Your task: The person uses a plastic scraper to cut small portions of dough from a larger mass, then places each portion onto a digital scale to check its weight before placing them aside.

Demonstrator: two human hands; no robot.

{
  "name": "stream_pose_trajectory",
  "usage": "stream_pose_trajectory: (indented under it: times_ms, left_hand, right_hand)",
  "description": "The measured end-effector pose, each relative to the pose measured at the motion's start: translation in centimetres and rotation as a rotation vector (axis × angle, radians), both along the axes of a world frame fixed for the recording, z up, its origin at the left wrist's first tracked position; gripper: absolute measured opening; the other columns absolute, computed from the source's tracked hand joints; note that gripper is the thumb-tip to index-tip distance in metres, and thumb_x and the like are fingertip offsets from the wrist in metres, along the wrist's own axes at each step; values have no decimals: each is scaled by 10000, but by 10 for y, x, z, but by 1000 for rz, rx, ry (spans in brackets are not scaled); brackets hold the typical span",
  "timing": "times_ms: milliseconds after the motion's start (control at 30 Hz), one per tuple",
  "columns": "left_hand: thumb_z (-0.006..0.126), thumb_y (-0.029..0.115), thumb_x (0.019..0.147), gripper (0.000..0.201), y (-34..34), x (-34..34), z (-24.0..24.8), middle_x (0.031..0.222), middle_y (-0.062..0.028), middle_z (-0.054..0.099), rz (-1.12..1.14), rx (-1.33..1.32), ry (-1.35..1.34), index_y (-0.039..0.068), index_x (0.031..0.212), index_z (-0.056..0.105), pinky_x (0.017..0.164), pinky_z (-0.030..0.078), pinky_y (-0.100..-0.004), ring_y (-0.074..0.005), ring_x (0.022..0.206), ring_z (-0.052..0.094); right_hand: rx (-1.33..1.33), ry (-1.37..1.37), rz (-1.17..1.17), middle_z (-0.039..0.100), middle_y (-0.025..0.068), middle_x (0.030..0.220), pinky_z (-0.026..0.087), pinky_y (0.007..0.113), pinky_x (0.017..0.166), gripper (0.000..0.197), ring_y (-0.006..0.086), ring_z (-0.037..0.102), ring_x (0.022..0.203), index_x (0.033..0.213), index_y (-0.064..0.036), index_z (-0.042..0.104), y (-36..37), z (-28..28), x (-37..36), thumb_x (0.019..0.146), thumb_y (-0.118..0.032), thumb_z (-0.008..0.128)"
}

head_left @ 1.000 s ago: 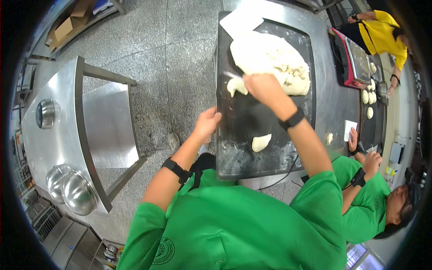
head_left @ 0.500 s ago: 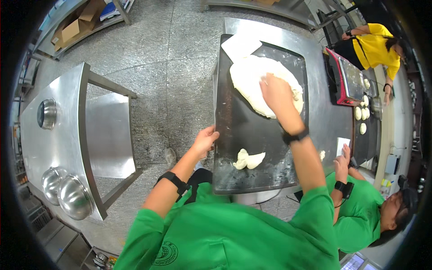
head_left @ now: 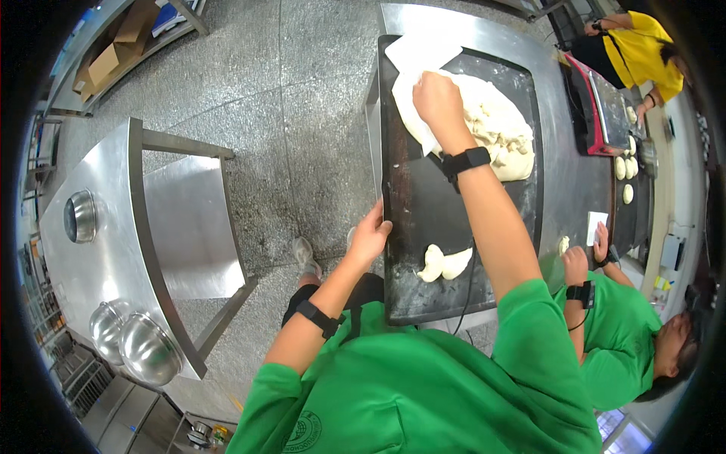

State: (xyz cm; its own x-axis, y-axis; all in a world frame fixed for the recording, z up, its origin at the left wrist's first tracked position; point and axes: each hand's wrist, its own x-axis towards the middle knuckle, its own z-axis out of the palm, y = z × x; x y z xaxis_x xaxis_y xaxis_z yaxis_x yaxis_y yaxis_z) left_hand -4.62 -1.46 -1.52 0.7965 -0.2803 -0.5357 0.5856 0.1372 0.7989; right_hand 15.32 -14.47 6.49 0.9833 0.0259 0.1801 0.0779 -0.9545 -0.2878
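Note:
A large pale mass of dough (head_left: 505, 113) covers the far part of a dark baking tray (head_left: 408, 200). My right hand (head_left: 439, 98) is closed in a fist over the left side of the dough; what it holds, if anything, is hidden. To the right of this hand the dough's surface is lumpy and torn. My left hand (head_left: 370, 234) grips the tray's left edge, thumb on the rim. Two joined small dough pieces (head_left: 445, 262) lie near the tray's front. A flat white sheet (head_left: 423, 51) rests over the tray's far left corner.
A red-sided scale (head_left: 594, 106) stands to the right, beside several dough balls (head_left: 626, 168). A co-worker in green (head_left: 616, 325) holds a white card (head_left: 597, 227) at the right; another in yellow (head_left: 643, 49) works farther off. Metal bowls (head_left: 150, 348) sit on a steel table (head_left: 83, 272) at left.
My right hand has moved left across the dough, uncovering its lumpy right side. My left hand stays on the tray edge. The whole view has shifted slightly.

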Motion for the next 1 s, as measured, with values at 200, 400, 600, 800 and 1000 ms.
stream_pose_trajectory:
  times_ms: [200, 400, 600, 800, 1000]
  left_hand:
    - [411, -12, 761, 518, 0, 0, -11, 1180, -136, 423, 55, -8, -39, 24, 1256, 262, 878, 310, -250, -182, 1067, 418]
    - [395, -21, 796, 507, 0, -8, -42, 1010, -69, 513, 57, 84, -178, 70, 1273, 251, 740, 378, -229, -119, 841, 480]
    - [421, -23, 772, 528, 0, 4, -2, 985, -107, 534, 23, 10, 20, 78, 1267, 268, 783, 378, -263, -174, 870, 503]
    - [420, -20, 771, 525, 2, 1, 0, 998, -121, 530, 65, -8, 17, 76, 1265, 270, 788, 374, -255, -162, 880, 503]
    - [413, -21, 767, 531, 1, 1, -11, 1026, -126, 523, 69, -45, 7, 68, 1268, 262, 803, 366, -250, -160, 911, 500]
  right_hand:
    - [-33, 98, 4, 547, 221, 645, 441, 411, 595, 178, 364, 549, 634, 664, 13, 546, -25, 23, -47, 712, -143, 476]
    - [25, 13, 97, 544, 212, 642, 438, 398, 588, 175, 338, 552, 635, 674, 26, 538, -10, 102, -50, 712, -142, 509]
    - [-27, 116, -23, 556, 223, 660, 451, 410, 606, 148, 364, 559, 662, 667, 25, 546, 1, 21, -11, 697, -96, 467]
    - [-84, 143, -23, 553, 237, 665, 452, 417, 600, 154, 363, 563, 659, 619, 11, 554, 15, 6, -29, 686, -91, 461]
    - [-92, 93, 30, 555, 217, 660, 450, 417, 579, 148, 359, 556, 634, 615, -4, 550, 11, -1, -17, 693, -96, 464]
